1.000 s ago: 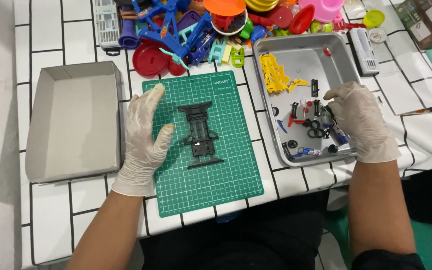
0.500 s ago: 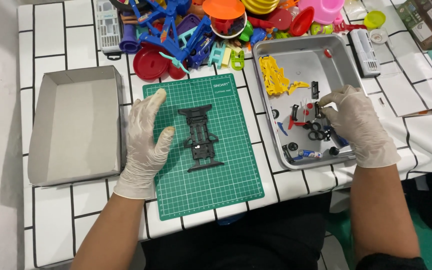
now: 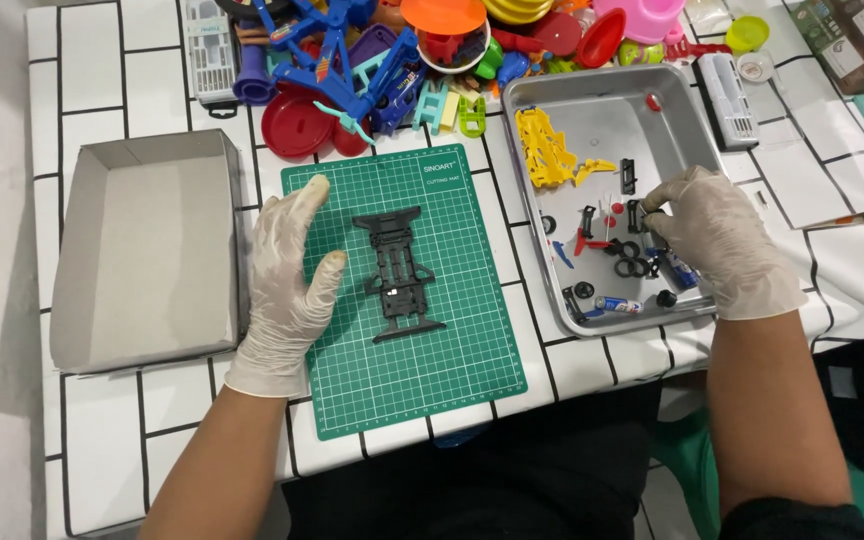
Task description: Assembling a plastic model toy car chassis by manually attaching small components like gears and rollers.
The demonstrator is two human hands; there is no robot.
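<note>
A grey cardboard tray is sitting at nine o'clock. The gloved left hand is lying flat and released on the green cutting mat, just beside the black toy chassis at the mat's centre. At three o'clock, the right hand is pinching a small black part inside the metal tray.
</note>
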